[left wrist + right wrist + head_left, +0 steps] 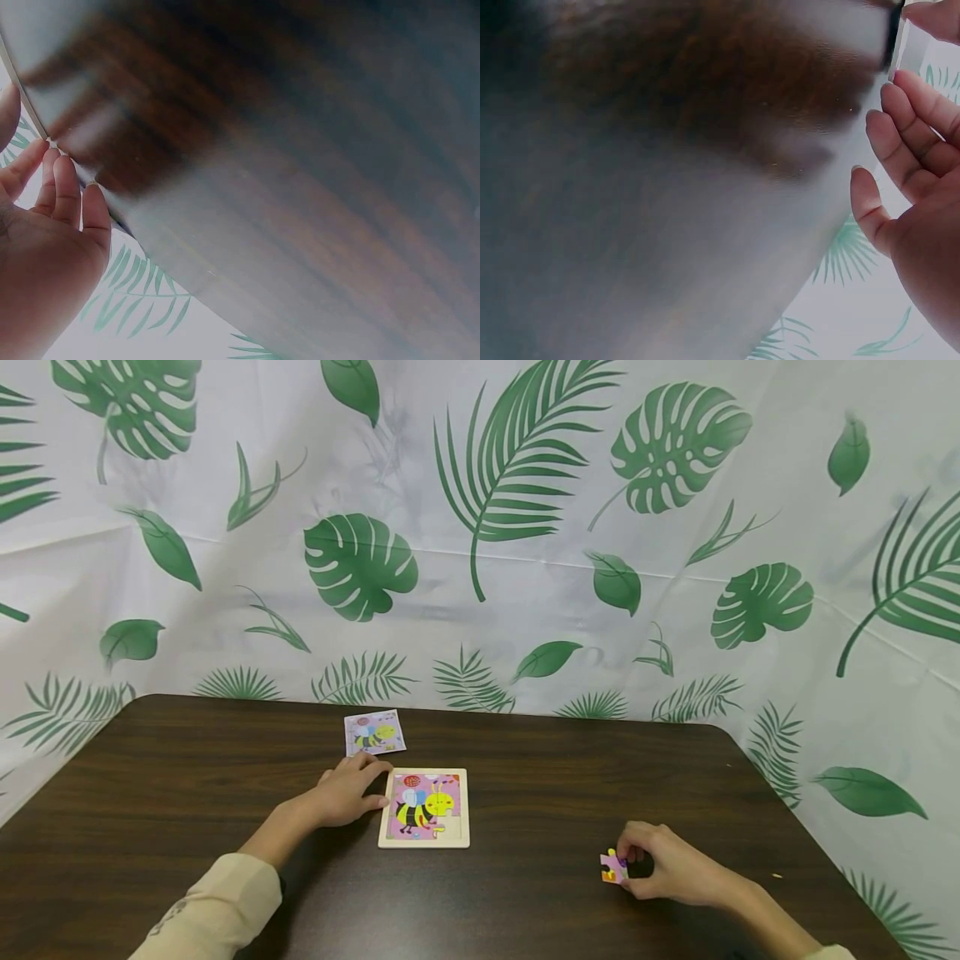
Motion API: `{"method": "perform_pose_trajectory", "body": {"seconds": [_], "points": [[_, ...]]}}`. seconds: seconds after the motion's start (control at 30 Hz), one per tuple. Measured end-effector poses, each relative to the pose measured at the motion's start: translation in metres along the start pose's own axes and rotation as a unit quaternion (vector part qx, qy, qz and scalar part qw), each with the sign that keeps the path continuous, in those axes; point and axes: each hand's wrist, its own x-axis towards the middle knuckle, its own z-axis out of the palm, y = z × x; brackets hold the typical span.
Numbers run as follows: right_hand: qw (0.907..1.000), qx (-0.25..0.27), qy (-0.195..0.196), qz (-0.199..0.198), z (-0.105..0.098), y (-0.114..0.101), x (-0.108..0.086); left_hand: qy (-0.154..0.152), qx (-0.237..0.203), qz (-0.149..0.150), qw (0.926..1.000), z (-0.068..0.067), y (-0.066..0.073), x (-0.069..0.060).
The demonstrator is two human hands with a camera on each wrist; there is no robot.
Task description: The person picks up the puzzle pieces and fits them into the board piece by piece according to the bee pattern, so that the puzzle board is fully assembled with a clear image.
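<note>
In the head view a square wooden puzzle tray (465, 810) shows a yellow and black bee on pink. A bare wood patch (451, 833) lies at its lower right. My left hand (347, 791) rests against the tray's left edge, index finger near the top corner and thumb lower down. Off to the right, my right hand (667, 862) pinches a pink puzzle piece (611, 868) with a yellow tab and orange corner between thumb and fingers. In the right wrist view, the piece's thin edge shows by the fingertips of the right hand (922, 172).
Behind the tray lies a square bee picture card (375, 732), partly behind the left hand. The dark wooden table (525, 902) ends at a white cloth (480, 635) printed with green leaves. A tiny light speck (777, 875) lies right of the right hand.
</note>
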Motion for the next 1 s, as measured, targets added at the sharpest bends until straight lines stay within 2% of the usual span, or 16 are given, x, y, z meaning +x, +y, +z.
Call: {"method": "perform_pose_trajectory", "body": {"seconds": [0.47,1.0], "points": [[0.9991,-0.040,-0.004,0.008,0.000,-0.004,0.015,-0.002,0.000,-0.001,1.0000,-0.001,0.000,0.000],[0.9992,-0.038,-0.013,0.001,0.011,-0.010,0.041,0.003,-0.001,0.001,1.0000,0.001,-0.003,0.001]]}}
